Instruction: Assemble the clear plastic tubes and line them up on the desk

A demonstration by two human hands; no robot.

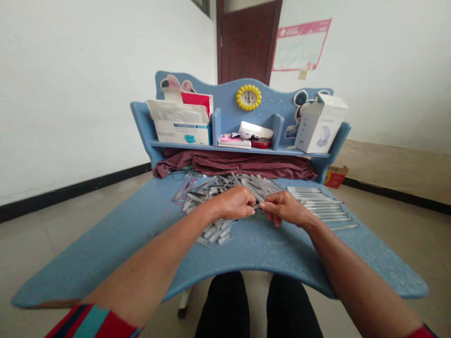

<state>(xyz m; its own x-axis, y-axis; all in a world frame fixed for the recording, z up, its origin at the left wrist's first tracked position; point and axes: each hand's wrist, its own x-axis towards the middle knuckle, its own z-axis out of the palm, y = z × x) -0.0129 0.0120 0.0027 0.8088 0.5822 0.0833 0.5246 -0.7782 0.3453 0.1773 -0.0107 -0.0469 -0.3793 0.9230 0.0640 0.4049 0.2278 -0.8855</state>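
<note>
Two hands meet over a pile of grey strips

Left hand (pixel 237 203) and right hand (pixel 284 207) face each other just above the near edge of the pile. Between them, a short grey piece (pixel 257 205). Right grip: thumb and forefinger pinched together on its end. Left grip: fingers curled tight, apparently clamped on the other end (what lies deeper inside the curl is hidden). Holding it from both sides probably keeps so slight a thing steady.

The grey strips (pixel 211 192) lie heaped and crossed in the middle of the bench (pixel 134 244), within easy reach of both hands; a few spill toward the near edge. To the right, slim rods (pixel 326 206) lie side by side in a rough row, apart from the heap, presumably so that the two lots do not mix.

Surface: blue, scuffed, its near edge curved inward around the sitter's knees. A checked cloth (pixel 229 163) is bunched along the back, beneath a shelf (pixel 190 146) bearing a mask box (pixel 186 132) and a tall white box (pixel 321 126); a yellow-rimmed dial (pixel 248 97) is on the backboard.

Room: pale walls, dark door (pixel 246 44), pink-bordered poster (pixel 302 46), red carton (pixel 335 177) on the floor.
</note>
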